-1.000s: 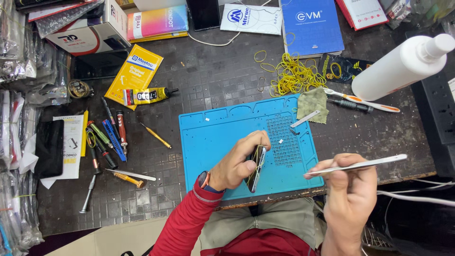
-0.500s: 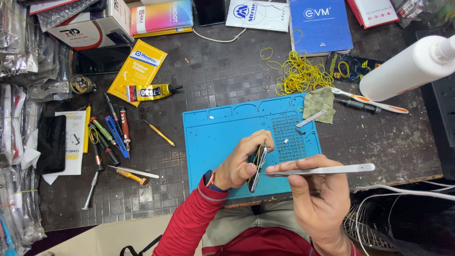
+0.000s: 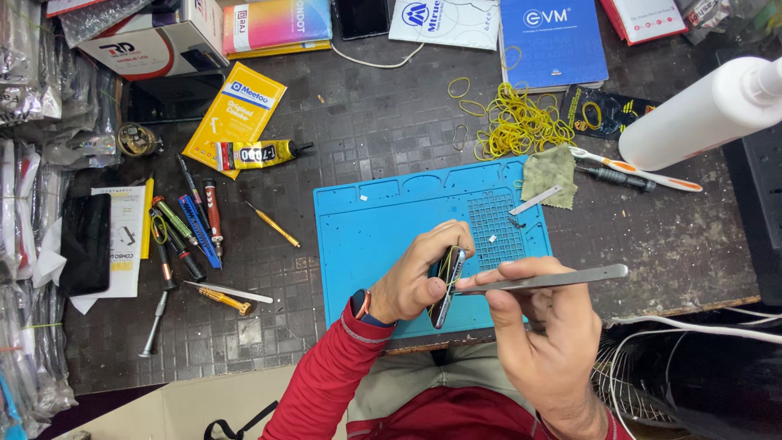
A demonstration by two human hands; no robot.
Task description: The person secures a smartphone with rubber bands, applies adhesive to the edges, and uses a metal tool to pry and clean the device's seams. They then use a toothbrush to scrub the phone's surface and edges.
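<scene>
My left hand [image 3: 417,279] grips a dark smartphone [image 3: 446,287] edge-on, upright over the near edge of a blue work mat [image 3: 383,224]. My right hand [image 3: 542,338] pinches long metal tweezers [image 3: 544,280] held level, with their tip touching the phone's side. A red sleeve and a wrist watch [image 3: 360,305] show on my left arm.
Screwdrivers and pens [image 3: 191,228] lie left of the mat, with a glue tube [image 3: 254,153] on a yellow packet. Yellow rubber bands [image 3: 515,122], a green cloth [image 3: 551,173], a toothbrush [image 3: 635,168] and a white bottle [image 3: 700,116] sit at the right. Boxes line the back edge.
My right hand has swung the tweezers left, from out beside the mat until their tip meets the phone. My left hand has kept the phone nearly still.
</scene>
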